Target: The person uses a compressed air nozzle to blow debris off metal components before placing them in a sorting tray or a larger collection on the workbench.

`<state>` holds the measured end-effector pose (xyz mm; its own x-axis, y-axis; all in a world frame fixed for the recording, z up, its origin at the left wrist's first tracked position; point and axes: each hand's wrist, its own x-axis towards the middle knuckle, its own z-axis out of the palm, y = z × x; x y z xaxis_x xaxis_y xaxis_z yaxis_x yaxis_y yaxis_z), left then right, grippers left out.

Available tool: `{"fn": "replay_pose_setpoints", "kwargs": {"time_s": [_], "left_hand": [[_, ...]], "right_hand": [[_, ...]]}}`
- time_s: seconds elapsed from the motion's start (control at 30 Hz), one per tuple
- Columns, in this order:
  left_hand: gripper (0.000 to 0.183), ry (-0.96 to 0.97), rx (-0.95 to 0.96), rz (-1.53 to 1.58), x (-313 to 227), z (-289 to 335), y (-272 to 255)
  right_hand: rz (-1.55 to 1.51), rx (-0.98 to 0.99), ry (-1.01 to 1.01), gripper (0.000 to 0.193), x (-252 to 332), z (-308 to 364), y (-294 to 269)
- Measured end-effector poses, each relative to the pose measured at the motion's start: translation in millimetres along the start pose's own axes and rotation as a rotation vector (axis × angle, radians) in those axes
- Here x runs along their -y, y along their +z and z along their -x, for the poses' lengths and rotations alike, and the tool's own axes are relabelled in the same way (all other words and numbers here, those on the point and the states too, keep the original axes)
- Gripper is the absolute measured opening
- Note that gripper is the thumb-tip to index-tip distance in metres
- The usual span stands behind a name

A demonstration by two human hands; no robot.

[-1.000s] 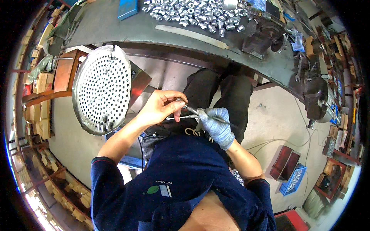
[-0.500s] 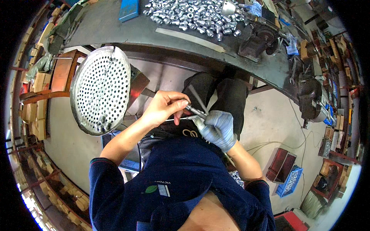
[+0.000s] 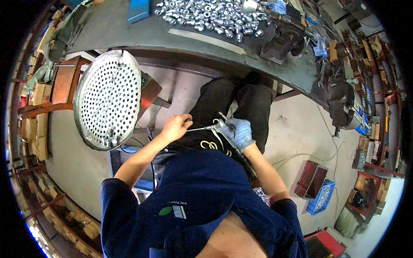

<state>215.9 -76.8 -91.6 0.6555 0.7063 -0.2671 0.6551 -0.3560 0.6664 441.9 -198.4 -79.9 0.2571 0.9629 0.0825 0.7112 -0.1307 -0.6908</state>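
Observation:
My bare left hand is closed, with a small dark piece pinched at its fingertips. In my right hand, which wears a blue-grey glove, is an air blow gun. Its thin nozzle points left and reaches close to the fingers of my left hand. A dark metal rod-like piece sticks out at the top of the gloved hand; its lower end is hidden by the fingers. Both hands are above my lap, apart from each other.
Left of my hands is a round perforated metal tray with a few small fittings on it. Across the front runs a dark workbench bearing a heap of metal nuts and a vise-like machine. A blue crate of small parts stands right.
My hands have drawn apart; the left moved away with a small dark piece. The metal rod-like piece, earlier between both hands, now sticks out of my right hand. The blow gun shows more fully.

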Motion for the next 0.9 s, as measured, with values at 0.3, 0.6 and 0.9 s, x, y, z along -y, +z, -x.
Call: {"fn": "replay_pose_setpoints", "kwargs": {"time_s": [0.3, 0.6, 0.9], "left_hand": [[0.02, -0.053, -0.092, 0.407, -27, 2, 19], [0.021, 0.158, -0.151, 0.432, -86, 4, 8], [0.026, -0.233, 0.234, 0.443, -61, 9, 28]], "right_hand": [[-0.803, -0.081, 0.495, 0.018, 22, 10, -13], [-0.527, -0.199, 0.242, 0.031, 30, 46, -40], [-0.428, -0.185, 0.268, 0.018, -1, 38, -25]]}}
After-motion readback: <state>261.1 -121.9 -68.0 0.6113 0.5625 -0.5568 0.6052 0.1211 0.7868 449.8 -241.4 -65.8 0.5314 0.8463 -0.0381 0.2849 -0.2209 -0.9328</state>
